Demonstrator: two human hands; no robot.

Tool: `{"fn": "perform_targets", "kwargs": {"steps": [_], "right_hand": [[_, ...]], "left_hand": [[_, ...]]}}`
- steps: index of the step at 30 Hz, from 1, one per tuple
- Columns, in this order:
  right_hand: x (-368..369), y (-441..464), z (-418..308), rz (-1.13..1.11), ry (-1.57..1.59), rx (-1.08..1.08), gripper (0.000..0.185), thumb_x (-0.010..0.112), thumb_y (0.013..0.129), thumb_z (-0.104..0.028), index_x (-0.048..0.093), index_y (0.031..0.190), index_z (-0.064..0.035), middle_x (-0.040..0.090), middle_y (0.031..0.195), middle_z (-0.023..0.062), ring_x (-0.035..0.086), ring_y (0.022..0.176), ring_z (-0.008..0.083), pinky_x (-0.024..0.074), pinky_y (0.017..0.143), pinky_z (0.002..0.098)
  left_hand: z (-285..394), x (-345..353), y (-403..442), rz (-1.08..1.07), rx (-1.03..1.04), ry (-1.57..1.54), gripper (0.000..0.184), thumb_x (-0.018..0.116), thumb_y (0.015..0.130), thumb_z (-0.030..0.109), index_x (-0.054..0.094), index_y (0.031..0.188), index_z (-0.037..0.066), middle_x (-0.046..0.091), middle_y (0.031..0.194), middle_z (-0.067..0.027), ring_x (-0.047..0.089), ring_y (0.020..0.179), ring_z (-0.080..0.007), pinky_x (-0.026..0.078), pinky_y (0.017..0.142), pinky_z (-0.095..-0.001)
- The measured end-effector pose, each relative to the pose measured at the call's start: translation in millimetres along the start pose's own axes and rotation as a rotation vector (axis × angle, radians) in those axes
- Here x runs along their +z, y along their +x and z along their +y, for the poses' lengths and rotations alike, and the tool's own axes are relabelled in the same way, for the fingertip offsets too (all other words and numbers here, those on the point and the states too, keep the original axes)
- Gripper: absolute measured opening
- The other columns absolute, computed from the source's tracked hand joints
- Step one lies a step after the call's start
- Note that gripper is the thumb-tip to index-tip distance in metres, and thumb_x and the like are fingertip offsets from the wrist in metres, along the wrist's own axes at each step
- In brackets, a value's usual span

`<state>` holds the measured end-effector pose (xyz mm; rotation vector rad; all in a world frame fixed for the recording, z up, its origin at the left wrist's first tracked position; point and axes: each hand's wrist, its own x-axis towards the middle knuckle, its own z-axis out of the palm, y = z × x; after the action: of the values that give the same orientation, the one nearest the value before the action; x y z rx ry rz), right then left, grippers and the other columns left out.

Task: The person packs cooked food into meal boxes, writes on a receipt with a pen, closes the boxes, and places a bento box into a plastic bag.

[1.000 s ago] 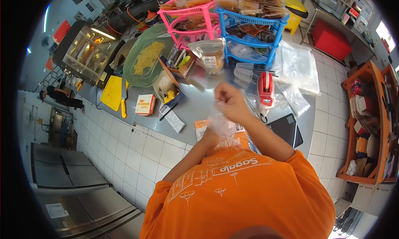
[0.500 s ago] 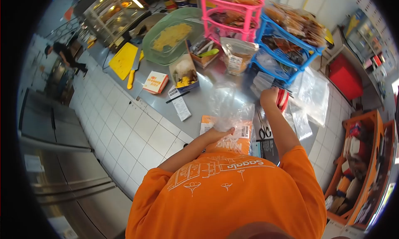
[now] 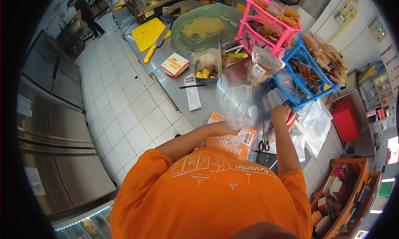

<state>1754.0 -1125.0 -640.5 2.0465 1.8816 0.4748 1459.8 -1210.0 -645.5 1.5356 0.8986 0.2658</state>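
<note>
My left hand [image 3: 224, 129] is closed round the lower part of a clear plastic bag [image 3: 237, 104], just above an orange and white packet [image 3: 235, 143] near my shirt. My right hand [image 3: 281, 113] reaches over the red tape dispenser [image 3: 291, 119] on the right of the counter; its fingers are bent, and what they grip is hidden. Black scissors [image 3: 264, 144] lie between the packet and my right forearm. A receipt [image 3: 193, 98] with a black pen across it lies left of the bag.
Behind the bag stand an open box [image 3: 206, 75], a pouch [image 3: 262, 68], a pink rack [image 3: 266, 39] and a blue rack [image 3: 301, 87]. A knife [image 3: 156, 44] rests on a yellow board [image 3: 145, 34]. One person [image 3: 85, 17] stands far back left.
My right hand left the bag and moved right to the tape dispenser, where it stays. My left hand keeps hold of the bag. The view has turned, shifting the counter.
</note>
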Motion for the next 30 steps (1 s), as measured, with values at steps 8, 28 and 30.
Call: {"fn": "perform_targets", "kwargs": {"steps": [8,28,30], "right_hand": [[-65.5,-83.2,18.8,0.241,0.854,0.004,0.010,0.059,0.072,-0.008,0.061,0.077,0.0011,0.066,0.072,0.0133,0.064,0.066,0.0263,0.0496,0.061,0.0384],[-57.0,-163.0,-85.5,0.018,1.569,0.077,0.019,0.065,0.073,-0.012,0.064,0.088,-0.0010,0.065,0.077,0.0130,0.063,0.070,0.0234,0.0479,0.063,0.0313],[-52.4,-167.3,-86.9,0.006,1.554,-0.034,0.018,0.064,0.072,-0.010,0.063,0.088,-0.0010,0.063,0.078,0.0113,0.061,0.069,0.0217,0.0466,0.063,0.0296]], "left_hand": [[10.7,8.9,-8.3,0.099,0.554,0.239,0.036,0.056,0.086,0.028,0.055,0.118,0.012,0.060,0.107,-0.0108,0.055,0.100,-0.0252,0.044,0.086,-0.0378],[10.6,25.9,-23.4,0.776,0.728,0.843,0.008,0.065,0.068,0.018,0.065,0.076,0.015,0.059,0.097,-0.0016,0.053,0.097,-0.0231,0.037,0.089,-0.0378],[17.3,19.0,-28.7,0.668,0.775,0.811,0.009,0.065,0.067,0.018,0.065,0.075,0.014,0.059,0.092,-0.0020,0.054,0.093,-0.0220,0.039,0.086,-0.0370]]}}
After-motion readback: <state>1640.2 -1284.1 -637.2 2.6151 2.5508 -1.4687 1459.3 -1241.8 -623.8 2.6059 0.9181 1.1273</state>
